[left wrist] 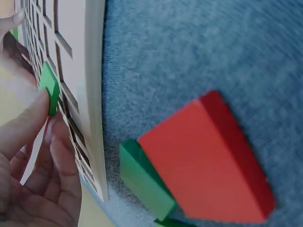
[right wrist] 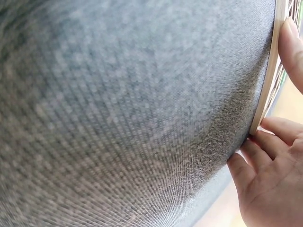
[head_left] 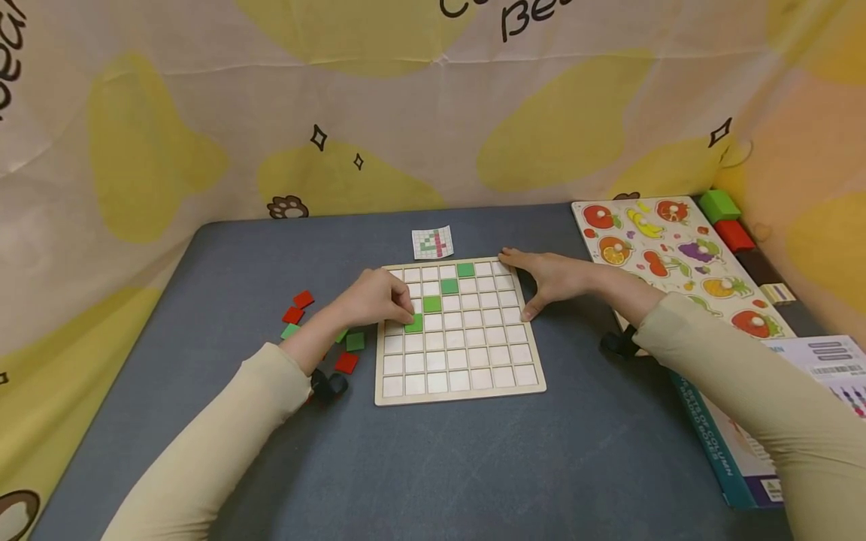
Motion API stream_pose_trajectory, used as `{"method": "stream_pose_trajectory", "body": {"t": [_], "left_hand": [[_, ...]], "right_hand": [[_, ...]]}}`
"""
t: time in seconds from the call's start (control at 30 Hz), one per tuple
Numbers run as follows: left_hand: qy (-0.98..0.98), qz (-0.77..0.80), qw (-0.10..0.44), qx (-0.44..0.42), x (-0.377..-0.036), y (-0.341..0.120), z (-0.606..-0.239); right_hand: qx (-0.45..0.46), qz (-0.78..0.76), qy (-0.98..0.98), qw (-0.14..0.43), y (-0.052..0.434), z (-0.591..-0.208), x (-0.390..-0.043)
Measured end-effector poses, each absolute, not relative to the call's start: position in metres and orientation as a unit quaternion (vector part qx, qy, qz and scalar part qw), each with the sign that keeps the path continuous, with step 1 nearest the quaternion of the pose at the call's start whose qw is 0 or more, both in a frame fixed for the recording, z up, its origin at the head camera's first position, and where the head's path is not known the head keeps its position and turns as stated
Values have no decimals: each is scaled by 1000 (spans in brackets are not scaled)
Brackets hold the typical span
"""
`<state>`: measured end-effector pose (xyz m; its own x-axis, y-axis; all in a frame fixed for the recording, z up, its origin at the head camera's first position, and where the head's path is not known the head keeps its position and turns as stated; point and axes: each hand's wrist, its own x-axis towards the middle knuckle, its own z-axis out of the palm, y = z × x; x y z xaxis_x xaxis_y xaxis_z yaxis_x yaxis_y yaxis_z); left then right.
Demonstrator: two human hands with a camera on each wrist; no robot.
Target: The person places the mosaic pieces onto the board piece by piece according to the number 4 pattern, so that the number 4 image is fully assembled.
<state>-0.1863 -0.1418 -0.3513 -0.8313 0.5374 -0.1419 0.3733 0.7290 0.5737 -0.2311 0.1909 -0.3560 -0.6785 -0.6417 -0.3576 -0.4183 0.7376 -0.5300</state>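
Note:
A square wooden grid board [head_left: 460, 400] with white cells lies on the table. My left hand [head_left: 376, 297] pinches a green square tile [left wrist: 49, 87] between thumb and fingers, over a cell near the board's left side. Three more green tiles, one of them a green tile [head_left: 449, 286] in the middle, continue the diagonal up to the far row. My right hand [head_left: 551, 276] is spread at the board's far right corner. Its thumb [right wrist: 291, 45] rests on the right edge, and its other fingertips touch the corner. A small printed pattern card [head_left: 432, 243] lies just beyond the board.
Loose red tiles [head_left: 346, 363] and green tiles [head_left: 355, 342] lie left of the board, partly under my left forearm. At right are a fruit-picture board [head_left: 666, 259], a boxed set [head_left: 720, 443] and coloured blocks [head_left: 734, 236]. A patterned cloth [head_left: 406, 113] hangs behind the table.

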Motion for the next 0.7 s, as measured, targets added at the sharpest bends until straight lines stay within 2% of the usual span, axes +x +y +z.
{"method": "stream_pose_trajectory", "body": {"t": [0.2, 0.37, 0.47, 0.7], "left_hand": [[928, 242, 126, 255, -181, -138, -351], [921, 268, 130, 250, -181, -152, -348], [920, 265, 152, 245, -185, -172, -345], [917, 223, 240, 228, -186, -210, -343]], "right_hand": [[-300, -206, 892, 268, 191, -357, -231], [-300, -205, 893, 265, 191, -357, -231], [-300, -205, 893, 265, 191, -357, -231], [-299, -207, 892, 268, 191, -357, -231]]}}
